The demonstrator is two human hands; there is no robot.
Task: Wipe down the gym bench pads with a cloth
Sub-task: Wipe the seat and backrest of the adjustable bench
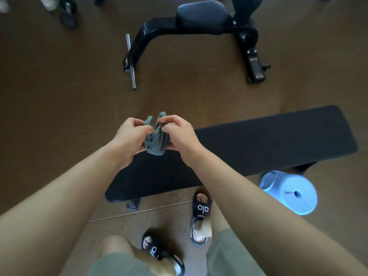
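Note:
A grey-green textured cloth [156, 135], folded into a bunch, is held in the air above the left part of the long black flat bench pad [258, 140]. My left hand [130, 139] grips the cloth from the left with curled fingers. My right hand [179, 134] pinches its upper right folds. A second bench with a smaller dark padded seat [203, 15] on a black frame stands farther away at the top of the view.
A light blue cylindrical container [291, 192] lies on the brown floor beside the flat bench's right end. My feet in black slides [202, 212] stand close to the bench's near edge. A dumbbell [68, 13] lies at the top left. A metal bar [131, 62] juts from the far bench frame.

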